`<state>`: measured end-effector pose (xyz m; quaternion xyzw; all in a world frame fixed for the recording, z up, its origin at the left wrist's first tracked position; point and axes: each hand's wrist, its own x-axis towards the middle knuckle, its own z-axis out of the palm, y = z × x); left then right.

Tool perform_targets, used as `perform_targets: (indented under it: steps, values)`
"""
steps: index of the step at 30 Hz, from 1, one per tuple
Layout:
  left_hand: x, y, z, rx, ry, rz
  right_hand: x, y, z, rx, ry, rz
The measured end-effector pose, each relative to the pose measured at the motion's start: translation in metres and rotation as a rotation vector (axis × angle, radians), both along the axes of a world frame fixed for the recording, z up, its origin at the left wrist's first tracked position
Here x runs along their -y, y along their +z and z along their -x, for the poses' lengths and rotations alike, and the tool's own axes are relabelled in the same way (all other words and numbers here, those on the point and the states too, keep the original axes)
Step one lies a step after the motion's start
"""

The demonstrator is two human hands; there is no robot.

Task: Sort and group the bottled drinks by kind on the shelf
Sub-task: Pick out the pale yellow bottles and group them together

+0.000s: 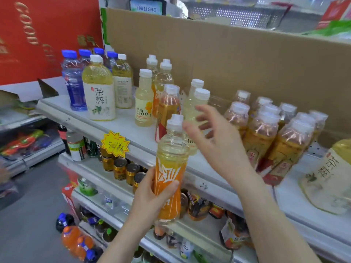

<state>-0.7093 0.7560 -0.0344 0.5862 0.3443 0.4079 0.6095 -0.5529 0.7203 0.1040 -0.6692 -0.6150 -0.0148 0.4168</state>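
Note:
My left hand (152, 194) grips an orange-labelled bottle (171, 168) with a white cap, upright in front of the top shelf (125, 128). My right hand (214, 141) hovers open above the shelf, fingers spread near a pale C100 bottle (195, 107), holding nothing. On the shelf stand blue-capped bottles (73, 80), two tea bottles (99, 90), another pale C100 bottle (144, 99), orange-labelled bottles (167, 103) and a group of amber tea bottles (273, 133) at the right.
A large tea bottle (330, 177) leans at the far right of the shelf. A cardboard panel (247, 57) backs the shelf. Lower shelves hold gold cans (121, 168) and mixed bottles. A yellow price tag (115, 144) hangs on the shelf edge.

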Motion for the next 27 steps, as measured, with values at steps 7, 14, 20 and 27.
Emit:
perform_targets:
  steps: [7, 14, 20, 27]
  values:
    - [-0.085, 0.032, 0.046, -0.133, -0.225, -0.235, -0.058, -0.015, 0.042, -0.215, -0.010, 0.052]
    - [-0.238, 0.100, 0.028, -0.203, 0.121, -0.485, -0.092, 0.007, 0.073, -0.251, -0.166, -0.134]
    - [-0.302, 0.093, -0.017, -0.388, -0.077, -0.499, -0.103, 0.019, 0.083, -0.291, -0.284, -0.193]
    - [-0.293, 0.097, 0.040, -0.192, 0.014, -0.519, -0.139, 0.034, 0.098, -0.205, -0.358, -0.176]
